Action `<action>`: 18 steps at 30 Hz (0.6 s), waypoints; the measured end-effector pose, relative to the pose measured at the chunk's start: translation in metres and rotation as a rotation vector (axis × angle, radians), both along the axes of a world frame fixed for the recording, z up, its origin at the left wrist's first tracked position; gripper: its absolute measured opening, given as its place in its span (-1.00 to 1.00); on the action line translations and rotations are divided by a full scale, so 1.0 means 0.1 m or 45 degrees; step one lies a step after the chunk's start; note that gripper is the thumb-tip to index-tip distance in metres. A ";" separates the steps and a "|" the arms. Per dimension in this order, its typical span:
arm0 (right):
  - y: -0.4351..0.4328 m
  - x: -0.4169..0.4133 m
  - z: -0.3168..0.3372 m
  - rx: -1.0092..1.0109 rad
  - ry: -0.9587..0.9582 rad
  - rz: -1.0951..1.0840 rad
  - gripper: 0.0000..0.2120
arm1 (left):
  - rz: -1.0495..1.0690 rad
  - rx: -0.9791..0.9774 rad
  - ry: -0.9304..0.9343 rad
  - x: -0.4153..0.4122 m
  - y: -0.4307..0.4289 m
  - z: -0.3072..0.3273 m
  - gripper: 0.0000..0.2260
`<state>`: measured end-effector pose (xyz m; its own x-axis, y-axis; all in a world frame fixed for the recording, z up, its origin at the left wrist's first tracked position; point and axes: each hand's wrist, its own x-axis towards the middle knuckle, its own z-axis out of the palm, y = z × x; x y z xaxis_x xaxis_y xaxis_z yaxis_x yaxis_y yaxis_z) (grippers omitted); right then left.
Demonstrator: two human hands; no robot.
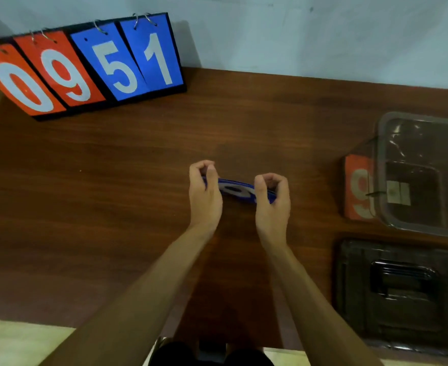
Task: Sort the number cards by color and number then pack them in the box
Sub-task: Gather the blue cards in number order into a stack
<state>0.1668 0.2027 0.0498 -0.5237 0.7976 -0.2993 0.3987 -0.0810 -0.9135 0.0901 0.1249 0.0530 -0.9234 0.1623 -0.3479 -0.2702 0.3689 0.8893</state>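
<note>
A stack of blue number cards is held edge-on just above the middle of the brown table. My left hand pinches its left end and my right hand pinches its right end. A white digit shows on the top blue card, partly hidden by my fingers. A red card stack with a white 9 lies flat at the right, against the clear plastic box. The box is open and holds no cards.
A flip scoreboard stands at the back left against the wall, showing red 0 and 9 and blue 5 and 1. The dark box lid lies at the front right. The table's front edge runs just in front of my body.
</note>
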 end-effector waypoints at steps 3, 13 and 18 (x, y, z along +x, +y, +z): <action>0.04 -0.07 -0.01 -0.027 -0.036 -0.171 -0.81 | -0.124 -0.002 -0.044 -0.02 -0.01 -0.01 -0.82; 0.25 -0.16 -0.06 0.145 0.069 -0.209 -0.70 | -0.153 0.133 -0.147 -0.07 0.16 -0.05 -0.69; 0.41 -0.14 -0.10 0.132 0.062 -0.083 -0.74 | -0.192 0.112 -0.016 -0.06 0.23 -0.10 -0.80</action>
